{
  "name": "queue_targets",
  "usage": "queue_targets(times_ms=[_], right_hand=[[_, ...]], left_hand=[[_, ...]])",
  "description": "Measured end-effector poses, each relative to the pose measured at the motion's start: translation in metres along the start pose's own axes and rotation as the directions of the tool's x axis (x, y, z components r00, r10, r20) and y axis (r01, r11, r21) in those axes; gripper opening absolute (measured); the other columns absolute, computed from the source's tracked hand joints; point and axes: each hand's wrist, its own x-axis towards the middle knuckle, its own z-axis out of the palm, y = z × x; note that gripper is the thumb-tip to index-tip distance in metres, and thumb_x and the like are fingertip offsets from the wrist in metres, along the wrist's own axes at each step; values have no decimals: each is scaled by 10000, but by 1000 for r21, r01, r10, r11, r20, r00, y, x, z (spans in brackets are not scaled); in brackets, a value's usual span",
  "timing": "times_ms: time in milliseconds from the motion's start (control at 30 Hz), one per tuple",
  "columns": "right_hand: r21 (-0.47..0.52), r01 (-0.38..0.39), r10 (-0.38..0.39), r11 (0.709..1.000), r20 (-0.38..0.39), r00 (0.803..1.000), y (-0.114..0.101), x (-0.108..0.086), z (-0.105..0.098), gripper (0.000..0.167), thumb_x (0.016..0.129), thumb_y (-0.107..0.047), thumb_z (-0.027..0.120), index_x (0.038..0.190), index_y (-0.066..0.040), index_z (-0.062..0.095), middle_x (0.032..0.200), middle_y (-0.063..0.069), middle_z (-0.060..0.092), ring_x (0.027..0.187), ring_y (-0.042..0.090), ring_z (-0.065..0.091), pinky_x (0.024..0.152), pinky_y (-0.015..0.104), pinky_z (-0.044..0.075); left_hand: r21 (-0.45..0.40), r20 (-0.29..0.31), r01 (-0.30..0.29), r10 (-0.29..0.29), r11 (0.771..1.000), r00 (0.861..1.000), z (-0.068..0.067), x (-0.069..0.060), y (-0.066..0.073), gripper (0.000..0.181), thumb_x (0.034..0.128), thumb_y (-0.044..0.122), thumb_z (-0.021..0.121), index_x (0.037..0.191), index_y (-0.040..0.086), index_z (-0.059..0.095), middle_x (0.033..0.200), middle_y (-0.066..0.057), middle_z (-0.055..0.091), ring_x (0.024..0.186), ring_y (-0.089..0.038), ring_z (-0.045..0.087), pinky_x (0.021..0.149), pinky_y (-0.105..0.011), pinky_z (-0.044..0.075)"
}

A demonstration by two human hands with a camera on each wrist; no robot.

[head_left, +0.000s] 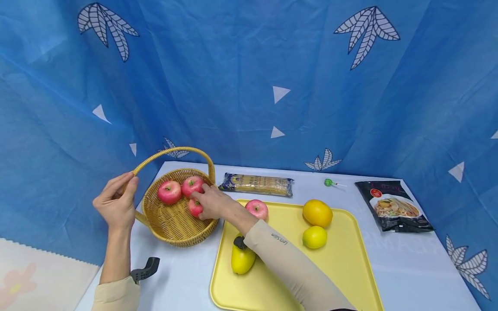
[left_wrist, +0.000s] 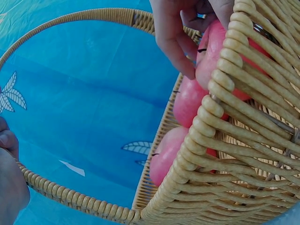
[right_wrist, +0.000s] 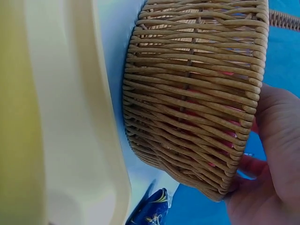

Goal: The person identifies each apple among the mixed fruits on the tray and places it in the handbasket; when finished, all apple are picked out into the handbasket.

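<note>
A wicker basket [head_left: 175, 224] with a tall arched handle stands at the left of the table. My left hand [head_left: 116, 202] pinches the handle [head_left: 154, 156] on its left side. Inside the basket my right hand [head_left: 214, 202] grips a red apple [head_left: 195, 208], its fingers curled round the fruit and partly covering it. Two more apples lie in there, one red apple [head_left: 169, 192] at the left and another apple [head_left: 192, 185] at the back. In the right wrist view the wicker wall [right_wrist: 192, 93] hides most of the fruit.
Right of the basket, a yellow tray [head_left: 342, 259] carries an apple [head_left: 256, 209], a mango-like yellow fruit [head_left: 243, 259], an orange-yellow fruit [head_left: 317, 212] and a lemon [head_left: 314, 237]. Behind lie a noodle packet [head_left: 256, 185] and a green lollipop [head_left: 329, 182]; a black food pouch [head_left: 393, 206] lies right.
</note>
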Motion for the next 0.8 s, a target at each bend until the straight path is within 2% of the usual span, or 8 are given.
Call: queue_targets(times_ms=[167, 333, 400, 633, 700, 800], right_hand=[[-18, 6, -7, 1000, -15, 1000, 0, -4, -2, 620, 876, -458, 760, 1427, -306, 519, 1338, 72, 492, 1111, 199, 497, 993, 307, 496], [23, 7, -7, 1000, -38, 999, 3, -8, -7, 592, 871, -438, 779, 1397, -286, 553, 1225, 28, 511, 1011, 157, 512, 859, 272, 508], [61, 2, 0, 998, -34, 999, 5, -9, -9, 608, 872, -425, 782, 1414, -286, 545, 1244, 24, 511, 1018, 145, 525, 859, 274, 512], [175, -7, 9, 985, -7, 1000, 13, -16, -16, 679, 901, -412, 755, 1501, -289, 462, 1485, 110, 443, 1221, 215, 553, 1008, 369, 523], [192, -7, 10, 981, -12, 1000, 16, -18, -17, 681, 905, -413, 750, 1507, -283, 460, 1507, 122, 429, 1252, 237, 548, 1025, 390, 517], [213, -12, 20, 977, -36, 999, 21, -24, -20, 639, 911, -407, 741, 1482, -263, 493, 1463, 97, 466, 1208, 222, 564, 997, 372, 530]], left_hand=[[5, -8, -10, 10, 1000, 1000, 0, -1, -2, 166, 790, -212, 715, 947, -247, 675, 929, -175, 759, 643, -82, 605, 558, -110, 464], [-64, -29, -21, 19, 998, 999, 1, 0, -4, 174, 764, -246, 708, 931, -269, 660, 915, -199, 754, 676, -110, 656, 599, -128, 516], [-106, -33, -19, 16, 994, 999, 1, 1, -4, 180, 756, -260, 702, 926, -282, 650, 910, -207, 752, 681, -124, 667, 608, -140, 530], [-82, -27, -17, 14, 996, 1000, 2, 1, -2, 181, 767, -245, 707, 937, -278, 653, 915, -196, 755, 688, -117, 673, 617, -136, 534], [-70, -26, -15, 13, 997, 1000, 2, 1, -1, 181, 771, -241, 708, 940, -275, 654, 916, -191, 756, 701, -119, 680, 628, -137, 540], [-60, -22, -8, 7, 998, 1000, 1, 1, 0, 182, 776, -236, 708, 947, -273, 655, 918, -184, 757, 704, -115, 676, 628, -133, 538]])
